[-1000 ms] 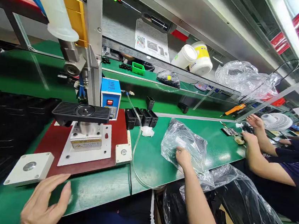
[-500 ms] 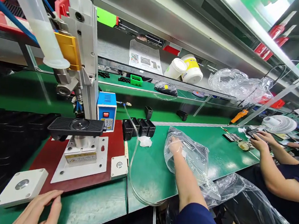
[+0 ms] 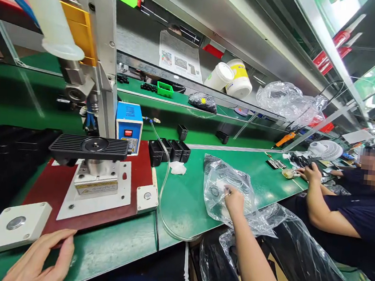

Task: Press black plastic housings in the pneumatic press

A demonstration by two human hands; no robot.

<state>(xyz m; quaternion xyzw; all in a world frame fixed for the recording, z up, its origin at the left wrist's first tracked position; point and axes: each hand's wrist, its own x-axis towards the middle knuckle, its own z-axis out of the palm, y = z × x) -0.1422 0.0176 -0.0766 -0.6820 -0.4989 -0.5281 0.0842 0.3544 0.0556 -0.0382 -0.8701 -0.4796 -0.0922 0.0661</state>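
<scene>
My right hand is over a clear plastic bag on the green bench, its thumb and fingers pinched together. Something small and dark shows at the fingertips, too small to name. Thin dark ring shapes show through the film beside them. My left hand rests at the front edge of a press's dark red base, thumb apart from the loosely bent fingers, holding nothing. Near it is a white box with a round metal button. On the press fixture lies a black ribbed part with a round disc in its middle.
Several black boxes stand behind a clear hose that curves across the bench. Beside them are a blue control box and crumpled white tissue. Black trays are stacked at left. A co-worker sits at right, handling parts.
My right hand has come from inside the bag's mouth toward me and to the right, fingers now pinched. The view has shifted right. My left hand stays beside the button box.
</scene>
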